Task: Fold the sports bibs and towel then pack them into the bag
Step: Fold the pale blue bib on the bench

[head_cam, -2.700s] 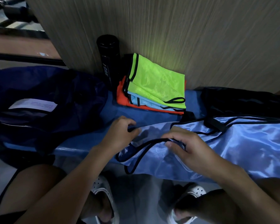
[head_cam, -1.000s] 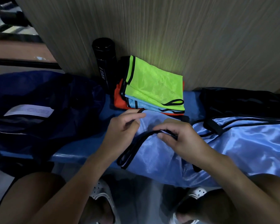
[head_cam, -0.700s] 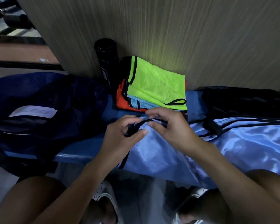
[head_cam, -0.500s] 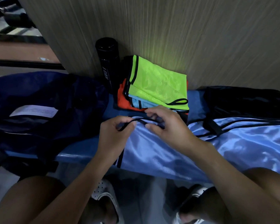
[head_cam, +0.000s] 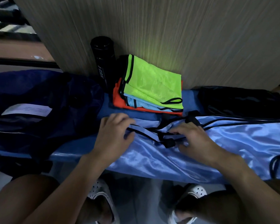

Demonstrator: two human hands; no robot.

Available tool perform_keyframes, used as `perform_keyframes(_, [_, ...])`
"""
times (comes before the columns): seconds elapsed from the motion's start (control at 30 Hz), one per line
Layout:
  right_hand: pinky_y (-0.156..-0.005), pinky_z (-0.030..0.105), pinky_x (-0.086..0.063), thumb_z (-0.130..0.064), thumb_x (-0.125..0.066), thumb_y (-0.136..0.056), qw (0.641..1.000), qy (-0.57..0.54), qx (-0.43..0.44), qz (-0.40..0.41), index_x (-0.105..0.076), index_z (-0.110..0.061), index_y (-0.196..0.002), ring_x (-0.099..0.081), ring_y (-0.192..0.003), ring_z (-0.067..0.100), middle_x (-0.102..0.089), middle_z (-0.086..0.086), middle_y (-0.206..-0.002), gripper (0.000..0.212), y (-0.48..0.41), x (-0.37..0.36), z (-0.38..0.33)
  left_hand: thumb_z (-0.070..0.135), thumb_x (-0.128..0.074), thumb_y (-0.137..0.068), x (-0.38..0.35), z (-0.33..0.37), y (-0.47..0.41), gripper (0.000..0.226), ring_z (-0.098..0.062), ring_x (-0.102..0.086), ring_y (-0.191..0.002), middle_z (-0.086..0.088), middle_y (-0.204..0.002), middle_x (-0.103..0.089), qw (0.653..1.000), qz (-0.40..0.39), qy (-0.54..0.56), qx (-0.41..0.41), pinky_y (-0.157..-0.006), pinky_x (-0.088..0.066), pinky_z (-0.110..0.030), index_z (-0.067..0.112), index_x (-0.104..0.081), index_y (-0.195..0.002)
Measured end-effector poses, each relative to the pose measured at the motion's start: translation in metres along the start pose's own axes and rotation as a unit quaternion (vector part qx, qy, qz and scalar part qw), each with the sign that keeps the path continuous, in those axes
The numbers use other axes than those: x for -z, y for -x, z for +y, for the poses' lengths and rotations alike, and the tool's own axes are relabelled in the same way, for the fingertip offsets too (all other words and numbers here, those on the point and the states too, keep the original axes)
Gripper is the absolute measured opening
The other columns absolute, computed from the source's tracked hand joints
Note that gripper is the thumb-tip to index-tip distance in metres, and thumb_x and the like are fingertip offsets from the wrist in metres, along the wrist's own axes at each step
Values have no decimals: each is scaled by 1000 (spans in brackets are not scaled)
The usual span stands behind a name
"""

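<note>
Both hands have drawn apart since half a second ago. Head view: the left hand [head_cam: 114, 137] lies with bent fingers on the light blue bib [head_cam: 233, 143], thumb by its black trim, perhaps pinching it; I cannot tell. The right hand [head_cam: 196, 142] presses flat on the bib, fingers straight. The bib sprawls across the bench [head_cam: 74, 149], with the bag [head_cam: 39, 92] to its left and the folded bibs [head_cam: 152, 84] behind.

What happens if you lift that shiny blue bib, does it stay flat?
Probably not: the light blue bib wrinkles and droops over the bench edge, so it looks floppy. Its glossy sheen hints it could slip. It seems thin, so likely light.
</note>
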State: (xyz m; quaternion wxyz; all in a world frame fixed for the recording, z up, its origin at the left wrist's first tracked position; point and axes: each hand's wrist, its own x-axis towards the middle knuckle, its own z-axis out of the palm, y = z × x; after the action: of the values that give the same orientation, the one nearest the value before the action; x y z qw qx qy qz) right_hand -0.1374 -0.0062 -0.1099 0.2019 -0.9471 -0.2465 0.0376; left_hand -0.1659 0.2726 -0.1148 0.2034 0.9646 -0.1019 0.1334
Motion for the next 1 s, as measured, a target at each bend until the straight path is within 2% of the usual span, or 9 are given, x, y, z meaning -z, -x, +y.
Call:
perform_keyframes(0.1, [-93,39,-36,-22,-72,-79,998,59,-5,-3,-64,-26,-119,-47,-108,19,-59,-10,-115,41,1,-4,5,31,-77,-83,-6,4,0,23,-14,-56,-107,13,-108,-65,999,-34,9,-33,-96,-27,-33,25,-72,-104])
perform_keyframes(0.27, [-79,29,-22,-28,-68,-89,993,109,11,42,-70,-25,-94,-53,-99,22,-66,-9,-99,6,-5,-5,10,26,-73,-88,-8,5,-6,7,-11,-59,-89,18,-92,-67,999,-18,28,2,-84,-22,-29,30,-68,-89])
perform_keyframes(0.47, [-74,40,-31,-32,-51,-90,969,170,-53,169,-68,-19,-93,-54,-89,31,-61,1,-88,22,-23,-3,14,19,-63,-94,-12,-3,-19,10,-22,-54,-98,5,-102,-61,994,45,-21,101,-85,-31,-36,23,-70,-101])
perform_keyframes(0.57, [-75,41,-31,-27,-67,-84,963,197,-56,177,-67,-14,-105,-51,-91,34,-57,7,-93,24,-24,-3,8,10,-60,-91,-14,6,-20,15,-28,-55,-90,-5,-99,-59,998,65,-12,4,-77,-44,-42,10,-70,-101])
perform_keyframes(0.63, [-73,40,-34,-21,-73,-79,964,195,-44,176,-65,-12,-100,-52,-86,33,-56,8,-90,24,-20,-2,0,11,-52,-92,-17,16,-14,20,-25,-57,-86,-3,-94,-61,996,27,15,-78,-74,-48,-42,8,-69,-102])
perform_keyframes(0.7, [-64,36,-37,-20,-72,-80,964,183,-36,190,-61,-12,-85,-55,-73,32,-58,6,-79,14,-11,-2,-8,21,-44,-94,-23,20,-5,29,-22,-58,-93,2,-100,-61,995,-30,6,-90,-79,-49,-39,14,-68,-108])
perform_keyframes(0.77, [-63,35,-40,-32,-56,-88,966,191,-42,168,-58,-14,-77,-57,-71,31,-59,5,-75,21,2,-7,-9,31,-39,-94,-28,16,3,36,-19,-57,-104,6,-110,-61,995,-64,-26,-69,-86,-48,-38,20,-67,-114])
perform_keyframes(0.9, [-88,48,-38,-49,-43,-87,957,270,-82,66,-65,-18,-107,-54,-106,33,-59,7,-107,43,19,-20,-4,43,-33,-95,-33,5,8,49,-22,-46,-131,-1,-139,-53,990,-96,-96,-42,-108,-34,-42,21,-60,-130])
perform_keyframes(1.0, [-95,53,-36,-52,-45,-88,953,279,-91,72,-61,-22,-122,-50,-118,35,-55,9,-124,48,19,-21,-4,48,-31,-95,-32,3,10,57,-23,-31,-144,-8,-153,-39,985,-110,-131,-20,-118,-21,-46,22,-48,-143])
